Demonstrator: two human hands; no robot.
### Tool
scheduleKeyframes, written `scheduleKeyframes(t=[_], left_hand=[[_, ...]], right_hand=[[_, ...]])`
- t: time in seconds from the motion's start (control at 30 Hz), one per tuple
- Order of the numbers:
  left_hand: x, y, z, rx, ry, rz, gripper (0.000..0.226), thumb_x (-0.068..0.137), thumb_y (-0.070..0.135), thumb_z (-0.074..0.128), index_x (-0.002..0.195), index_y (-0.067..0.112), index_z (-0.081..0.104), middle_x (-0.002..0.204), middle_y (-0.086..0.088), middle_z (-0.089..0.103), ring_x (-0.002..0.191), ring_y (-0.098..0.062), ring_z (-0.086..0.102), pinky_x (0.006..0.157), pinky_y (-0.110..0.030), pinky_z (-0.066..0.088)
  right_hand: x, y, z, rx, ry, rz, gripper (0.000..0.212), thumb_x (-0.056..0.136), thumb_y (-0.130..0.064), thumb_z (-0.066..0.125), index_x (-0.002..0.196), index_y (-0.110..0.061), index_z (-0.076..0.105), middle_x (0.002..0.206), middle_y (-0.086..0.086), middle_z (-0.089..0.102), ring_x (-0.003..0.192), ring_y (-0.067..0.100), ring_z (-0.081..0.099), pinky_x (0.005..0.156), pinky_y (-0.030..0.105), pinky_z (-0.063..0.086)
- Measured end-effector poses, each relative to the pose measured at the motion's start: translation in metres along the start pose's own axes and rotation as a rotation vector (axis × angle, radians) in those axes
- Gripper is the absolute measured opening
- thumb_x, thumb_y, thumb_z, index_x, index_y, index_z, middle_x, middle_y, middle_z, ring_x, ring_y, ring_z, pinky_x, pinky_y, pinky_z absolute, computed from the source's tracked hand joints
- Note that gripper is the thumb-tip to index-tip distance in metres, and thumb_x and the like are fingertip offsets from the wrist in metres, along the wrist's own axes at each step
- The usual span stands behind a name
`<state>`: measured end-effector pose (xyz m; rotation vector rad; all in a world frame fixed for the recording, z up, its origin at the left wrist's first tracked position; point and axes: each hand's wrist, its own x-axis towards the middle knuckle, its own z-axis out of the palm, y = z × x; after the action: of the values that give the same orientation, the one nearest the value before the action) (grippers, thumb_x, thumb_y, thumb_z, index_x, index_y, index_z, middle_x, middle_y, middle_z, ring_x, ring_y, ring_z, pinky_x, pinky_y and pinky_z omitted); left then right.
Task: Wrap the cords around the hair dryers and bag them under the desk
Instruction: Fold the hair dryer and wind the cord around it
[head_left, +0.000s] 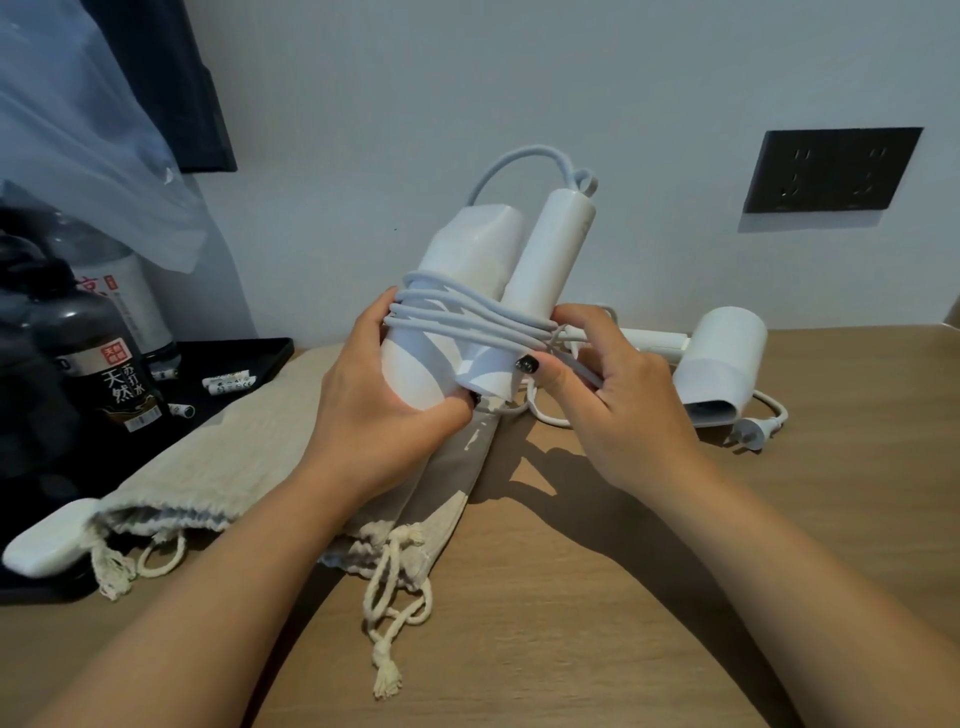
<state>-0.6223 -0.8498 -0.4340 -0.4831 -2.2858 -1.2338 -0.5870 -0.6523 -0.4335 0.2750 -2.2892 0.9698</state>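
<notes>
Fingers: left hand (387, 410) grips one dryer (470, 291), right hand (618, 410) pinches cord (467, 317); second dryer (722, 358), two bags (218, 467).

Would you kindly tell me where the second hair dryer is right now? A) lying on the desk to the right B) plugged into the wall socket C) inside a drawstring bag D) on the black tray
A: the second hair dryer lies on the wooden desk, its plug loose beside it.
</notes>
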Motion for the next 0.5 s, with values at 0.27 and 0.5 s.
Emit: scheduleKeyframes(t=[0.27, 0.5], left_hand=[[-0.003, 0.0, -0.003, 0.107, 0.016, 0.039, 0.102, 0.068, 0.035, 0.084, 0.15, 0.027, 0.024, 0.145, 0.008, 0.041, 0.123, -0.006, 0.04, 0.099, -0.023, 0.032], [-0.005, 0.005, -0.002, 0.11, -0.014, 0.104, 0.115, 0.06, 0.028, 0.089, 0.152, 0.021, 0.021, 0.142, 0.008, 0.039, 0.123, 0.0, 0.035, 0.099, -0.013, 0.031]], right_hand=[[-0.004, -0.008, 0.0, 0.338, -0.182, 0.118, 0.051, 0.072, -0.067, 0.054, 0.117, -0.045, 0.04, 0.108, -0.018, 0.066, 0.101, 0.008, 0.063, 0.075, 0.024, 0.056], [-0.005, -0.019, -0.001, 0.409, -0.14, 0.15, 0.058, 0.053, -0.063, 0.073, 0.101, -0.046, 0.044, 0.089, -0.046, 0.056, 0.092, -0.022, 0.055, 0.065, 0.002, 0.045]])
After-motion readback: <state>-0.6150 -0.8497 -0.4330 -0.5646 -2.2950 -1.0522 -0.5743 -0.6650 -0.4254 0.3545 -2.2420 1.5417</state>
